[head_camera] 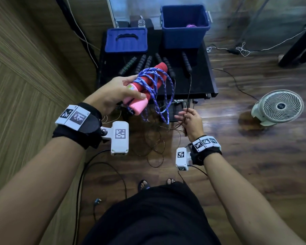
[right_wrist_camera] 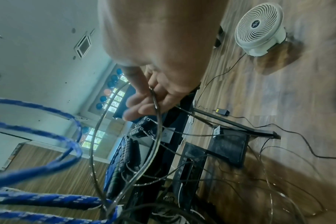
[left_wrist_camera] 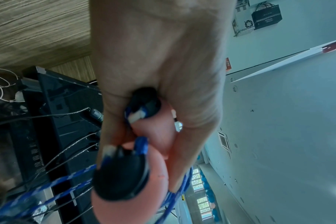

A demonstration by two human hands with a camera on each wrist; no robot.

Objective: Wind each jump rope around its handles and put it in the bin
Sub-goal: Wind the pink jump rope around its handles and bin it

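My left hand (head_camera: 113, 92) (left_wrist_camera: 153, 60) grips a pair of pink-and-red handles (head_camera: 148, 82) (left_wrist_camera: 153, 136) held together above the table's front edge. A blue-and-white braided rope (head_camera: 159, 89) (right_wrist_camera: 48, 151) is wound loosely round them, and its slack loops hang down below. My right hand (head_camera: 189, 119) (right_wrist_camera: 144, 106) is lower and to the right, pinching a thin dark wire rope (head_camera: 188, 96) (right_wrist_camera: 157, 128) that runs up to a black handle on the table. The open blue bin (head_camera: 184, 39) stands at the table's back right, with a purple rope (head_camera: 191, 25) inside it.
Several black jump-rope handles (head_camera: 166, 66) lie in a row on the black table (head_camera: 205, 82), their thin wires hanging to the floor in tangled loops (head_camera: 155, 149). The bin's blue lid (head_camera: 125, 39) sits back left. A white fan (head_camera: 279, 106) stands on the floor at right.
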